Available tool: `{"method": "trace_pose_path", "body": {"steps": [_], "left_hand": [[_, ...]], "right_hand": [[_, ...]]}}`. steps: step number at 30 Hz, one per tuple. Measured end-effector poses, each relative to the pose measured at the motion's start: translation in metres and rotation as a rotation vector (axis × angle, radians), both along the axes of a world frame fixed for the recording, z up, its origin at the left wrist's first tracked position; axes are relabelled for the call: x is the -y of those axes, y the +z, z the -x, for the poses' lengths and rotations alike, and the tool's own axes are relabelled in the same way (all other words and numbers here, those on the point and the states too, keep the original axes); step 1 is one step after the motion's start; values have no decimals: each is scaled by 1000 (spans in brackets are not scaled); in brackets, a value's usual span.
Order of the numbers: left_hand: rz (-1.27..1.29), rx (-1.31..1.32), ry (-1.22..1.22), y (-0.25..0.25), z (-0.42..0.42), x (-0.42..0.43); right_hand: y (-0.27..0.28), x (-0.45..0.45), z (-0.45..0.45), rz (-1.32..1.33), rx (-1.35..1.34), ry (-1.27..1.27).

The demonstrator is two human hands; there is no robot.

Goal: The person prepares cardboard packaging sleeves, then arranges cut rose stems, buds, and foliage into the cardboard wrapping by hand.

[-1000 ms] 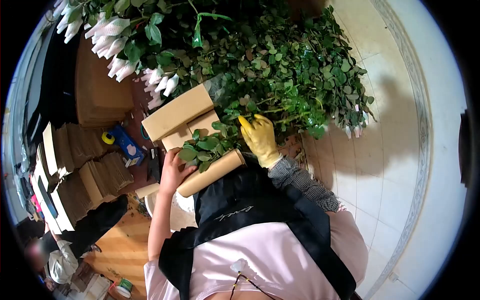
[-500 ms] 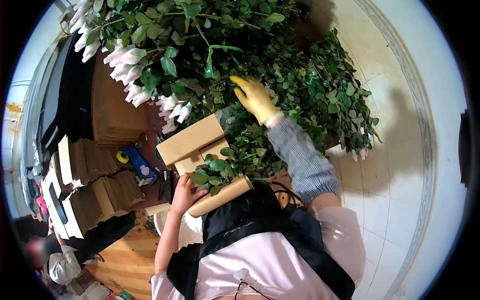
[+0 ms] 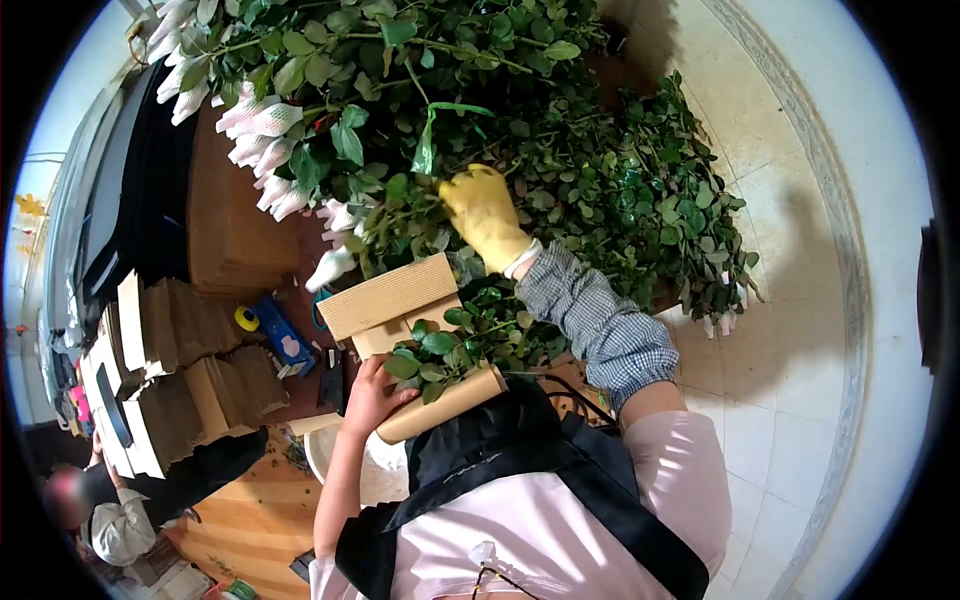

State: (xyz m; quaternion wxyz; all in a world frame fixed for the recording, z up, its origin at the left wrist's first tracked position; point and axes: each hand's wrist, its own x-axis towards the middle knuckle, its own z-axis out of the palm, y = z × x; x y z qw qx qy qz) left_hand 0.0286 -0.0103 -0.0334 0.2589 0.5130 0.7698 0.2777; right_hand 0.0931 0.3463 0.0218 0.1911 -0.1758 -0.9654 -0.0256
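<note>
My right hand [image 3: 487, 218], in a yellow glove, is closed around a leafy rose stem [image 3: 412, 208] at the front of a large heap of roses. A rose head in a white foam net [image 3: 332, 268] sits at the left, by that stem. My bare left hand [image 3: 376, 396] grips the end of a curled cardboard sheet [image 3: 445, 405] close to my apron. Leafy rose stems [image 3: 440, 345] lie inside this cardboard, whose ribbed far flap [image 3: 390, 295] stands up beyond them. My left fingertips are partly hidden by the leaves and cardboard.
The rose heap [image 3: 580, 150] fills the far side, with netted heads [image 3: 265, 130] pointing left. Stacked folded cardboard [image 3: 190, 370], a blue tape dispenser [image 3: 283, 335] and a black stapler-like tool [image 3: 333, 380] are at left. Another person [image 3: 120, 525] is at lower left.
My right hand has moved left and slightly nearer, its fingers closing on a rose stem. That stem's netted head has shifted toward the cardboard. My left hand stays on the sheet.
</note>
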Motion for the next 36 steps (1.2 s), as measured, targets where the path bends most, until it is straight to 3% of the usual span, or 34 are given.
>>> {"method": "trace_pose_path", "body": {"steps": [3, 5, 9, 11, 15, 17, 19, 21, 23, 25, 26, 27, 29, 30, 31, 33, 34, 35, 36], "left_hand": [[11, -3, -24, 3, 2, 0], [9, 68, 21, 2, 1, -1], [-79, 5, 8, -7, 1, 6], [-116, 40, 27, 2, 0, 2], [-24, 26, -9, -5, 5, 7], [-93, 24, -8, -3, 4, 5], [-93, -68, -75, 4, 5, 3], [-67, -145, -105, 8, 4, 2], [-71, -259, -155, 13, 5, 1], [-66, -390, -167, 33, 4, -6], [-45, -383, -116, 29, 2, -7], [-27, -375, -66, 18, 2, -6], [-1, -214, -60, 9, 6, -5], [-24, -209, -29, 4, 4, -5], [-44, -202, 4, 0, 2, -6], [-19, -269, -43, 1, 2, -5], [-28, -244, -29, 5, 2, -7], [-33, -217, -9, 9, 1, -8], [-32, -224, 16, 6, 1, -8]], "right_hand": [[-6, 3, 0, -25, -343, 269], [-21, -13, -16, 110, -117, 189], [18, -19, -76, -72, 3, -51], [44, -7, -105, 60, -147, 66], [53, 54, -134, 337, 48, 193], [21, 80, -130, 353, 129, 199], [-47, 91, -141, 441, 139, 152], [-72, 99, -143, 397, 322, 111], [-56, 102, -137, 250, 209, 227], [-24, 111, -130, 319, 580, 68], [-38, 109, -135, 239, 482, 151], [-55, 103, -138, 319, 534, 146], [-76, 93, -148, 672, 329, 128], [-76, 80, -148, 951, 475, 69], [-72, 64, -142, 1032, 624, 149], [-32, 34, -122, 1289, 854, 175], [-3, 17, -108, 1529, 948, 55], [8, -1, -97, 1521, 799, 117], [30, -4, -81, 1324, 630, -49]]}}
